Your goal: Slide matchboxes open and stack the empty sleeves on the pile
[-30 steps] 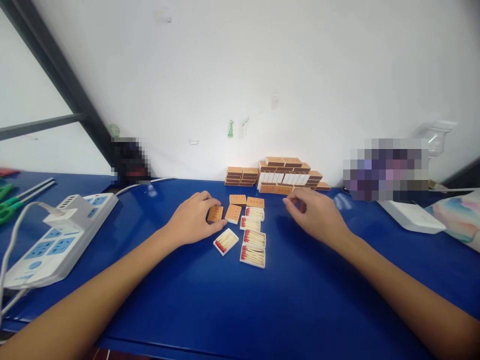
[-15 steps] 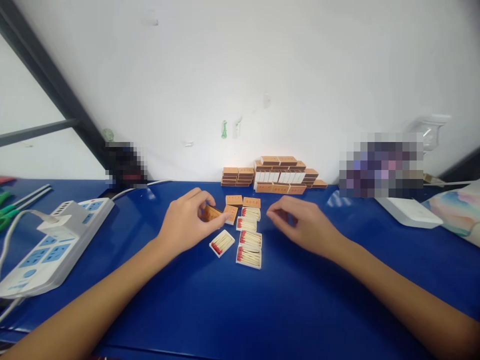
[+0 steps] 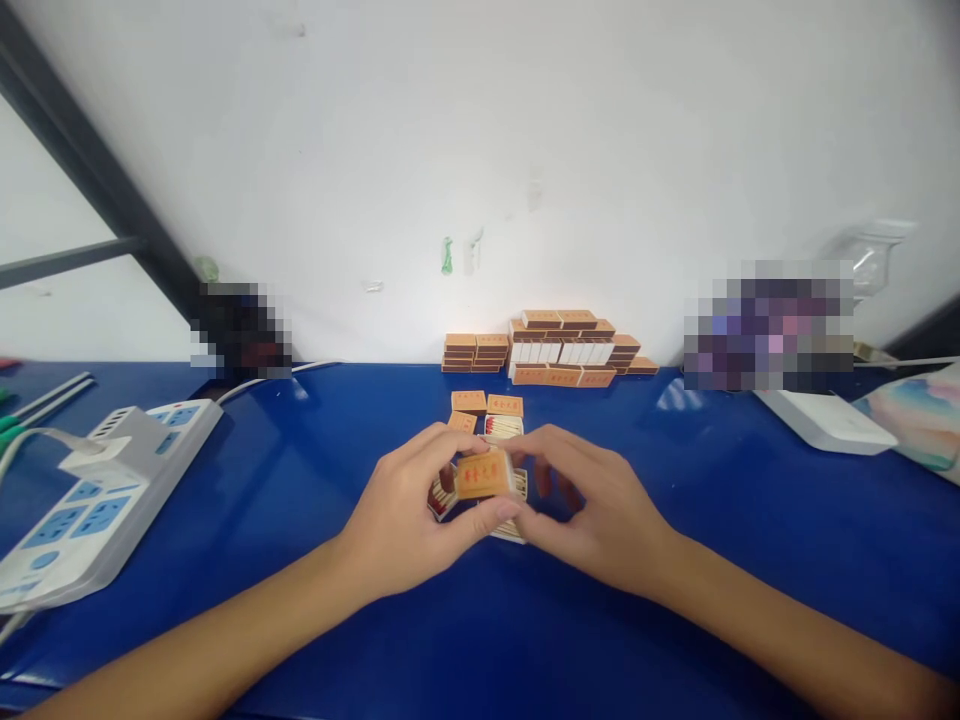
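Observation:
An orange matchbox (image 3: 481, 474) is held up between my two hands, its printed face towards me. My left hand (image 3: 412, 510) is closed around its left side, thumb along the lower edge. At the box's white right end, the fingertips and thumb of my right hand (image 3: 604, 505) pinch it. Below and behind lie open trays of red-tipped matches; one tray (image 3: 504, 427) shows beyond the box, another (image 3: 444, 500) peeks out under my left fingers. The rest of the trays are mostly covered by my hands. Several matchboxes (image 3: 505, 405) lie flat just behind the trays.
Stacked matchboxes (image 3: 562, 376) stand against the white wall, with a smaller stack (image 3: 491, 342) to their left. On the left of the blue table (image 3: 480, 640) lies a white power strip (image 3: 142, 500) with a plugged-in cable. A white device (image 3: 825, 425) sits at the right.
My left hand has carried the matchbox right and nearer to me, over the trays. My right hand has moved left and now grips the box's right end.

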Action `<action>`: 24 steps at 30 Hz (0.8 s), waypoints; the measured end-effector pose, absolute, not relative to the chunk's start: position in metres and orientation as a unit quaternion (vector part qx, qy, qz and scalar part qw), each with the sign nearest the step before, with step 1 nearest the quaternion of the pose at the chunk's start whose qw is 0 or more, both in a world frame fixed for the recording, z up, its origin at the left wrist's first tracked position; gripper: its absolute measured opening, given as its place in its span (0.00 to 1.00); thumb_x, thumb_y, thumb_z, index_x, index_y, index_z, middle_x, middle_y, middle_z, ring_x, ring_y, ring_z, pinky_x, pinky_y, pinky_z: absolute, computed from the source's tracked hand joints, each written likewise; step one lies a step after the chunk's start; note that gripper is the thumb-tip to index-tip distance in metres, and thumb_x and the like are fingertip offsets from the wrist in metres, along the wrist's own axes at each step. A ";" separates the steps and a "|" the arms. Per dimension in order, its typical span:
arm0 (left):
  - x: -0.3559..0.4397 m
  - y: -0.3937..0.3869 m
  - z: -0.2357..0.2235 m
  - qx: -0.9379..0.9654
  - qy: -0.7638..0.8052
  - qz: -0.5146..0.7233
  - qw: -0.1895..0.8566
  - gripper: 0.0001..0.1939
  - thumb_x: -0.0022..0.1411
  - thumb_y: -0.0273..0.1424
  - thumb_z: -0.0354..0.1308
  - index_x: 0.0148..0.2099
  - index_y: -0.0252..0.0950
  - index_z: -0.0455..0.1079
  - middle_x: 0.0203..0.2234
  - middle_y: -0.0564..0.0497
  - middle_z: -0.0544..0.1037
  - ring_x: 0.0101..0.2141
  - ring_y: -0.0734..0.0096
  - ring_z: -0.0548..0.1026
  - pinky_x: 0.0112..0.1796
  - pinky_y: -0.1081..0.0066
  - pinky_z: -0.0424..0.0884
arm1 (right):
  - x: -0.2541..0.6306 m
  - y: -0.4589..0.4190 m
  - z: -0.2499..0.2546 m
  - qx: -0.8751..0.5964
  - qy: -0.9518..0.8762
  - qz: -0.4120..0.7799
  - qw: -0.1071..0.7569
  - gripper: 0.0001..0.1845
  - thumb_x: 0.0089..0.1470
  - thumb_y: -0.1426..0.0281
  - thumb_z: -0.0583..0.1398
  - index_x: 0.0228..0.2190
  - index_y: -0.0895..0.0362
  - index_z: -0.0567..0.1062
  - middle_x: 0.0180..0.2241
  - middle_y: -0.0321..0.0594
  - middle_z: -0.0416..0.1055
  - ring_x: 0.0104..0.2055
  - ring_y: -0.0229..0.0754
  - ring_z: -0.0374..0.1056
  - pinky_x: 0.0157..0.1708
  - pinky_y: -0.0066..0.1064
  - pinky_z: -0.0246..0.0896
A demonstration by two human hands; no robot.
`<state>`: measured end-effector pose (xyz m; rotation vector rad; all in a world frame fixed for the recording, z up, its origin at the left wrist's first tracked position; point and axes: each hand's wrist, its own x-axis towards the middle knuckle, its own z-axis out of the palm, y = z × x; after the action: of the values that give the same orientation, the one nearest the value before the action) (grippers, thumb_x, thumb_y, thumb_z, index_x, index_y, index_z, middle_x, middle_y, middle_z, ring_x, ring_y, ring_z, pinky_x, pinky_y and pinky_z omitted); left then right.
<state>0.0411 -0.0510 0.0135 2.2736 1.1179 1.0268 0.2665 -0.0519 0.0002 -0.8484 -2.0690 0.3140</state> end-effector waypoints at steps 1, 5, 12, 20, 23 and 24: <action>0.040 -0.049 0.013 0.822 0.391 0.366 0.195 0.20 0.65 0.42 0.67 0.55 0.40 0.73 0.42 0.49 0.78 0.33 0.72 0.74 0.32 0.71 0.72 | 0.269 -0.050 0.001 -0.353 -0.813 0.155 0.436 0.17 0.59 0.69 0.65 0.49 0.52 0.75 0.36 0.37 0.75 0.27 0.36 0.69 0.24 0.28 0.66; 0.037 -0.041 0.009 0.839 0.359 0.367 0.181 0.21 0.66 0.37 0.67 0.59 0.41 0.72 0.49 0.47 0.79 0.46 0.64 0.77 0.45 0.65 0.74 | 0.272 -0.046 0.003 -0.374 -0.759 0.269 0.460 0.12 0.62 0.65 0.64 0.48 0.51 0.75 0.35 0.36 0.73 0.28 0.36 0.68 0.21 0.27 0.65; 0.040 -0.040 0.010 0.781 0.392 0.423 0.240 0.17 0.59 0.33 0.72 0.50 0.40 0.77 0.41 0.51 0.80 0.36 0.71 0.75 0.38 0.69 0.74 | 0.267 -0.051 0.000 -0.372 -0.725 0.338 0.471 0.21 0.63 0.63 0.65 0.55 0.50 0.69 0.42 0.39 0.75 0.35 0.39 0.72 0.25 0.28 0.69; 0.041 -0.041 0.005 0.798 0.356 0.442 0.205 0.19 0.58 0.30 0.72 0.52 0.41 0.77 0.44 0.49 0.80 0.43 0.67 0.79 0.44 0.65 0.76 | 0.262 -0.053 0.003 -0.390 -0.669 0.476 0.418 0.14 0.64 0.57 0.64 0.43 0.53 0.77 0.34 0.37 0.74 0.29 0.36 0.68 0.22 0.26 0.68; 0.041 -0.041 0.000 0.811 0.349 0.438 0.168 0.21 0.60 0.32 0.72 0.56 0.41 0.76 0.45 0.49 0.81 0.43 0.66 0.79 0.44 0.64 0.77 | 0.263 -0.051 0.003 -0.405 -0.633 0.521 0.405 0.17 0.62 0.53 0.64 0.37 0.55 0.77 0.27 0.34 0.72 0.21 0.33 0.64 0.18 0.26 0.65; 0.040 -0.041 -0.001 0.814 0.353 0.438 0.145 0.21 0.60 0.33 0.72 0.55 0.40 0.76 0.44 0.49 0.81 0.42 0.66 0.79 0.43 0.64 0.77 | 0.264 -0.050 0.003 -0.413 -0.623 0.526 0.407 0.19 0.61 0.52 0.64 0.36 0.56 0.77 0.26 0.34 0.72 0.19 0.32 0.63 0.18 0.26 0.64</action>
<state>0.0399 -0.0407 -0.0012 2.3454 1.0174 1.2611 0.2641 -0.0497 0.0032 -1.0411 -1.5704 1.3256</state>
